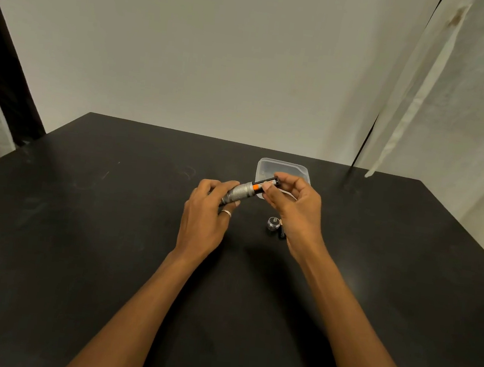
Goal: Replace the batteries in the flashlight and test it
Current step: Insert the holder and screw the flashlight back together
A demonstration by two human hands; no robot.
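My left hand (205, 209) grips the silver knurled flashlight body (241, 191) above the black table, its open end pointing right and slightly up. A black battery holder with an orange band (265, 184) sticks partly out of that open end. The thumb and fingertips of my right hand (293, 205) pinch the holder. On the table below my right hand lies the silver end cap (273, 223), and beside it a small dark battery (282, 232), partly hidden by my wrist.
A clear plastic container (282, 167) stands on the black table (77, 224) just behind my hands, with something small and dark inside. A white wall rises behind the table, a pale curtain (458, 103) hangs at the right, and a dark post stands at the left.
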